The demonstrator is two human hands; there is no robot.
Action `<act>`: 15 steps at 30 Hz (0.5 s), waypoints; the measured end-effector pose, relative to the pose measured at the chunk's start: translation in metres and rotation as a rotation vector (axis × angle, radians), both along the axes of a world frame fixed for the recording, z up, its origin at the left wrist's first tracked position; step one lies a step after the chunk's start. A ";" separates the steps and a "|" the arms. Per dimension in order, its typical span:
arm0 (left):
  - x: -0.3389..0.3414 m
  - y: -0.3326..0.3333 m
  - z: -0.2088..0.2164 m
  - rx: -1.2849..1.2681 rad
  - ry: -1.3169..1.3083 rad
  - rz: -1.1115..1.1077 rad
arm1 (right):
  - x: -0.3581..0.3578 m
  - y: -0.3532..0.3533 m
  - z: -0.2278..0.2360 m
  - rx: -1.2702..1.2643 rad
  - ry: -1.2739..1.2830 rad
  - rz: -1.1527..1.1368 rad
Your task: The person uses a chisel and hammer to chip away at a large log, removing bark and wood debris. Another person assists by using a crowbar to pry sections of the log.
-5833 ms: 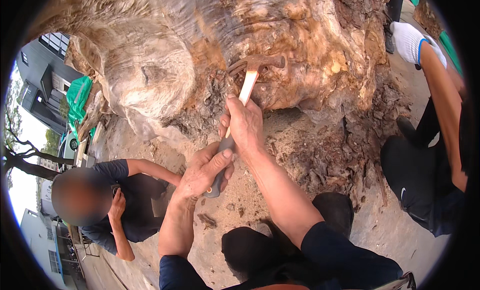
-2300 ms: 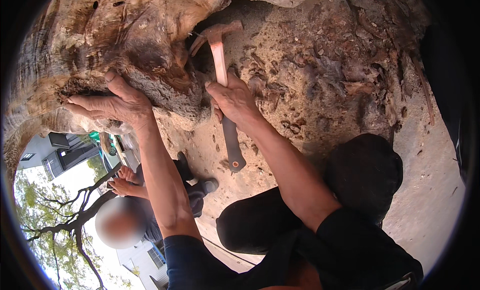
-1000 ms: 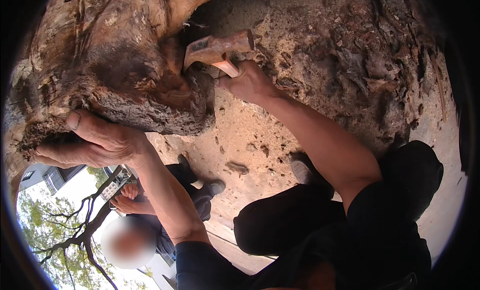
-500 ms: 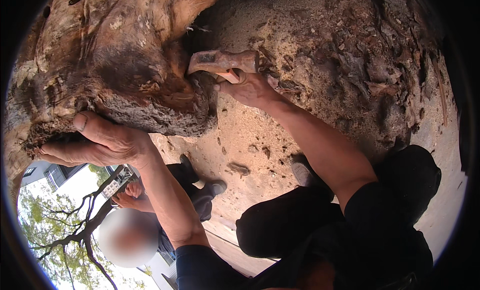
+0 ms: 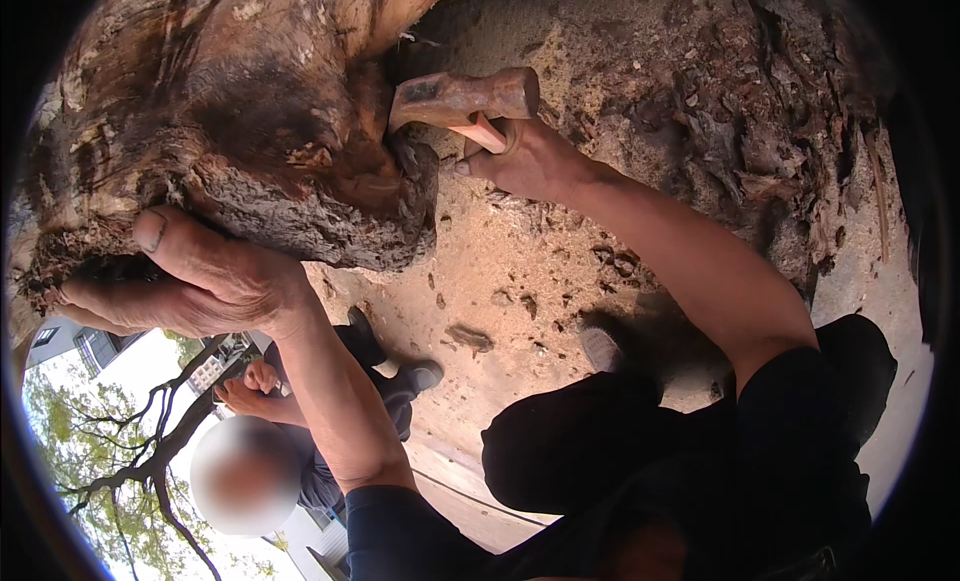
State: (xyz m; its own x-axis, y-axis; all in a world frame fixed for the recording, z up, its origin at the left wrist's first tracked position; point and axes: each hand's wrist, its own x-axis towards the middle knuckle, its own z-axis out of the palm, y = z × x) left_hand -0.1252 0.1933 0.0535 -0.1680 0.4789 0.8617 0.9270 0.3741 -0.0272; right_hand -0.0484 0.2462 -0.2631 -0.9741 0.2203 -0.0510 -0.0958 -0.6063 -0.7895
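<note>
A big brown piece of tree trunk (image 5: 250, 91) fills the upper left, its surface smooth and gouged, with a rough bark edge (image 5: 310, 221) along its lower side. My left hand (image 5: 215, 276) lies against that edge, thumb and fingers stretched apart, the fingertips partly hidden by a dark hollow. My right hand (image 5: 535, 161) is closed round the short pale-orange handle of a hammer (image 5: 465, 98). The hammer's head is rusty, with a blunt face toward the right. Its curved, tapering end meets the wood in a notch; the very tip is hard to make out.
Bark scraps (image 5: 750, 151) cover the sandy ground (image 5: 480, 271) at upper right. My dark-clothed knee (image 5: 560, 441) is below. Past my left arm another person (image 5: 265, 381) sits or crouches, hands together. A tree (image 5: 150, 471) and buildings stand at lower left.
The hammer appears slightly higher and farther right, though the trunk shifts in view with it. My right forearm has swung to the right. My left hand keeps its place on the edge.
</note>
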 end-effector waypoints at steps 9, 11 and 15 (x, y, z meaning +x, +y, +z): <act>0.002 -0.009 0.007 -0.067 0.224 0.283 | 0.059 0.069 0.097 0.799 -0.285 -0.004; 0.004 -0.009 0.008 -0.083 0.236 0.315 | 0.058 0.068 0.099 0.792 -0.338 -0.028; 0.014 -0.005 0.008 -0.097 0.247 0.391 | 0.070 0.080 0.093 1.106 -0.391 0.073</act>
